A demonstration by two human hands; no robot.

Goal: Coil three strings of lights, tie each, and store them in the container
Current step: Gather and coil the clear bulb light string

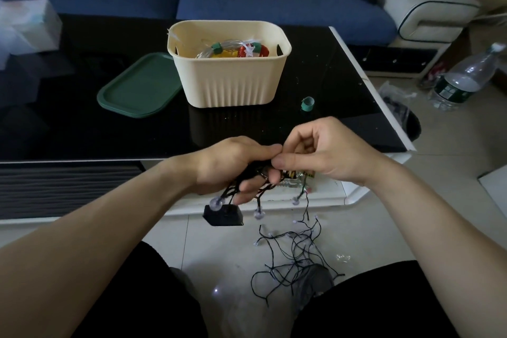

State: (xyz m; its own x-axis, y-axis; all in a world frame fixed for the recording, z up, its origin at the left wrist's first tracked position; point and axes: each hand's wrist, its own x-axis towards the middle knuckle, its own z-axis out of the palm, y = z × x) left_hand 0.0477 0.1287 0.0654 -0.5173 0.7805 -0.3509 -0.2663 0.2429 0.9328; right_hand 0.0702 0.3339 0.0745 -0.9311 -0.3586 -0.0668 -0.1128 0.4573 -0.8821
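Head view, read left to right, positions taken from the grip.

Far up-left of the grip: pale tissue box (26,25) at the edge of the black table (82,132). Nearer, still up-left: green lid (138,86) lying flat on the table, its right edge touching or tucked behind the container.

Straight above the grip: cream ribbed container (230,63), upright, lid off. Inside it are coiled clear light strings (219,49) with green ties and a red bundle; number of coils cannot be told.

The grip: left hand (233,166), fingers curled around a gathered bundle of the black light string (288,252). Black battery box (223,214) hangs just below this hand, with small clear bulbs beside it. Right hand (315,151) meets the left at the fingertips, thumb and forefinger pinching the same string at the top of the bundle.

Below and right of the grip: remainder of the string trails down to a loose tangle on the tiled floor between the knees.

Up-right of the grip: green tie (307,104), curled, alone on the table, apart from the container.

Far right: plastic water bottle (466,78) on the floor.
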